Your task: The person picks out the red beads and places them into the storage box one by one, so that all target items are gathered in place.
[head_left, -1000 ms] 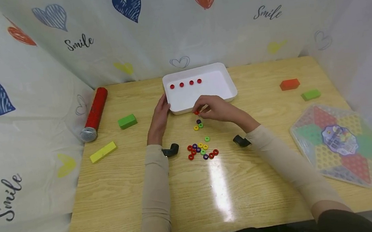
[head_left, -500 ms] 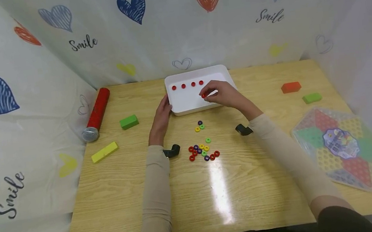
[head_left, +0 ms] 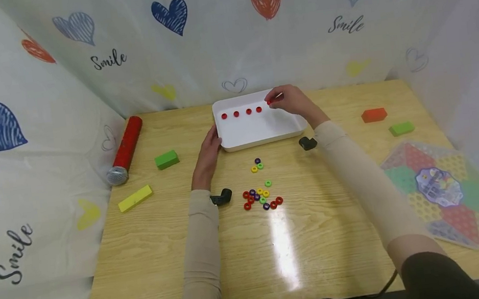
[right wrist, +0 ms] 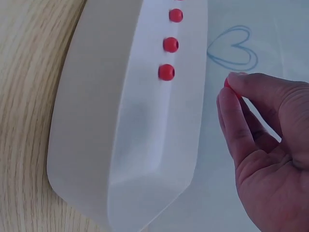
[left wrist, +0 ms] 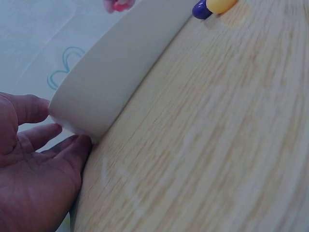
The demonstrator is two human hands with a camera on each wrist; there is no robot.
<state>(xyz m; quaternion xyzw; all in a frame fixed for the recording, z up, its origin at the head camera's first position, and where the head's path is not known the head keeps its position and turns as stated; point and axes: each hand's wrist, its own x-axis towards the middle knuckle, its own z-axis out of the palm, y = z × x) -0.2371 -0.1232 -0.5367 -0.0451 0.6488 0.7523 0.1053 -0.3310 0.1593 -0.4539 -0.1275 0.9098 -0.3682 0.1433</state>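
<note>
The red bead (head_left: pixel 269 102) sits pinched in the right hand (head_left: pixel 290 100), now over the tray's (head_left: pixel 260 135) far edge just past the row of four beads (head_left: pixel 242 113), up from mid-tray a moment ago. Left hand (head_left: pixel 208 150) stays flat, fingers straight, against the tray's near-left corner. Loose beads (head_left: pixel 261 196) lie nearer the person.

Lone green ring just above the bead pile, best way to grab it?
Pinch the green ring across its outer rim, coming straight down from above. It lies flat on the table and apart from the cluster, so a fingertip fits on either side. It looks too low for a side approach, and its hole seems too small to hook.
</note>
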